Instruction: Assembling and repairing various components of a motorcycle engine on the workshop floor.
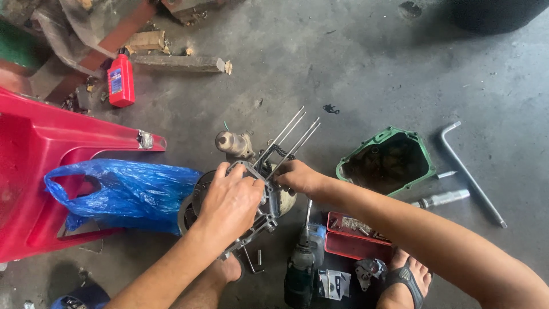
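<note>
While the person crouches over the concrete floor [354, 68], both hands work on a grey metal engine case [269, 200] lying between the feet. The left hand [229, 203] lies flat over the near side of the case, its grip closed down on the metal frame, fingers curled over the upper edge. The right hand [297, 176] sits just beyond and to the right of it, its grip pinched together at the base of the long studs [291, 140]; what exactly the fingertips pinch is hidden. Those four thin studs rise from the case and slant up and away from both hands, toward the far right, so their long axis runs from the right hand's grip outward. The right hand is the nearer of the two to them, touching their foot.

Left of the left hand lies a blue plastic bag [123, 191] against a red plastic chair [40, 154]. Right of the right hand sit a green cover [389, 160], a red tray [354, 237] of small parts and a bent wrench [469, 171]. A drill [303, 263] lies near the wrists.
</note>
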